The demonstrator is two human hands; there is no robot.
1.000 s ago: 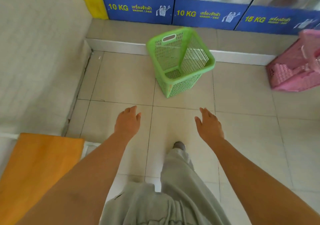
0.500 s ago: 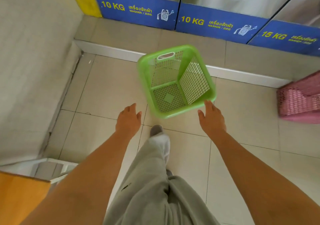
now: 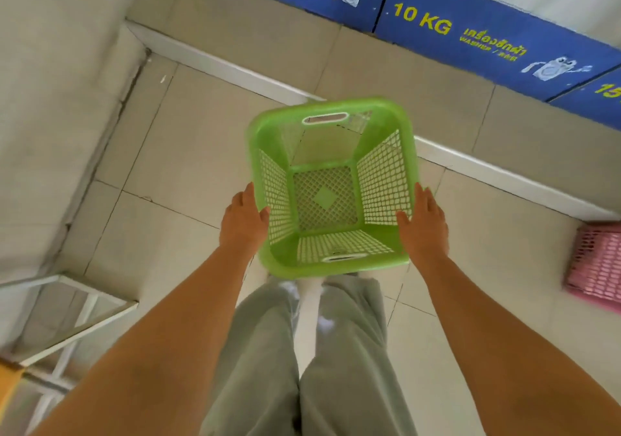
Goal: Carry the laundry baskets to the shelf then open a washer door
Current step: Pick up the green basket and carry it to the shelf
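Note:
An empty green mesh laundry basket [image 3: 383, 173] stands upright on the tiled floor right in front of my feet, seen from above. My left hand [image 3: 243, 223] lies against its left wall with the thumb over the rim. My right hand [image 3: 425, 230] lies against its right wall, thumb also on the rim. Both sets of fingers run along the outside of the basket. A pink basket [image 3: 594, 267] sits on the floor at the right edge, partly cut off. Blue washer base panels [image 3: 470, 38] marked 10 KG line the top; no washer door shows.
A raised tiled step with a white edge [image 3: 235, 69] runs in front of the washers. A tiled wall [image 3: 50, 99] closes the left side. A white metal frame [image 3: 77, 304] with an orange top [image 3: 8, 382] stands at the lower left.
I have stepped closer to the green basket. Both hands, open in the air before, have moved forward and closed onto its two sides.

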